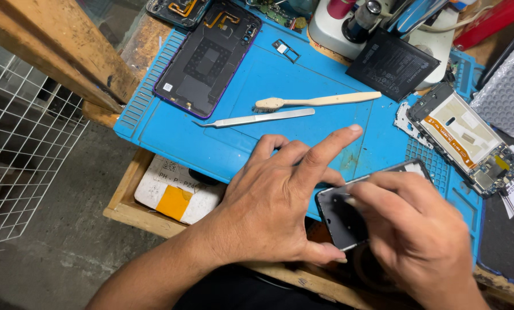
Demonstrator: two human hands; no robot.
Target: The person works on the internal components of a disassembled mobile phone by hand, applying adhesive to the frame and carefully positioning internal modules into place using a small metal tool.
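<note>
My left hand (280,201) grips the near end of a dark phone screen panel (344,215) at the front edge of the blue work mat (280,74), its index finger stretched out above the mat. My right hand (417,235) rests on top of the same panel, fingertips pressing on its glass. The panel lies tilted, partly hidden under both hands.
On the mat lie metal tweezers (257,119), a pale toothbrush (320,101), a phone back cover (208,57), a small card tray (285,50), a black battery (393,63) and an opened phone body (466,138). A white packet (174,192) sits in the wooden drawer; wire mesh (22,143) stands left.
</note>
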